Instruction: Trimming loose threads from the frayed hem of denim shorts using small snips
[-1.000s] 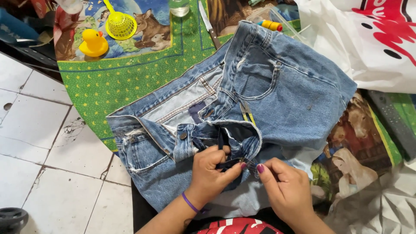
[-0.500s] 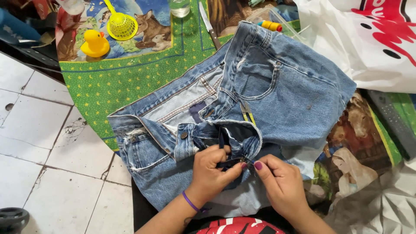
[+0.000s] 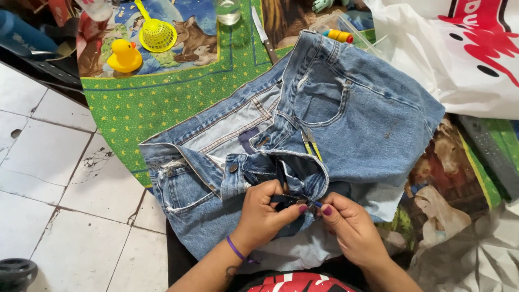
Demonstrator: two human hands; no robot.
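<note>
A pair of blue denim jeans (image 3: 357,113) lies spread over a green patterned tablecloth (image 3: 146,119), waistband open, fly turned toward me. My left hand (image 3: 265,213), with a purple band on the wrist, pinches the dark fabric at the bottom of the fly. My right hand (image 3: 348,227), nails painted dark, pinches the same spot from the right, fingertips almost touching the left hand's. What sits between the fingertips is too small to make out.
A yellow rubber duck (image 3: 124,55), a yellow strainer (image 3: 157,33), a glass (image 3: 227,11) and a knife (image 3: 263,35) lie at the far side. A white plastic bag (image 3: 459,54) sits at right, with a clear box holding a yellow spool (image 3: 340,35) beside it. White tiled floor (image 3: 48,178) lies left.
Both hands stay at the fly; the right hand's fingers have closed in slightly toward the left hand's. The jeans have not shifted.
</note>
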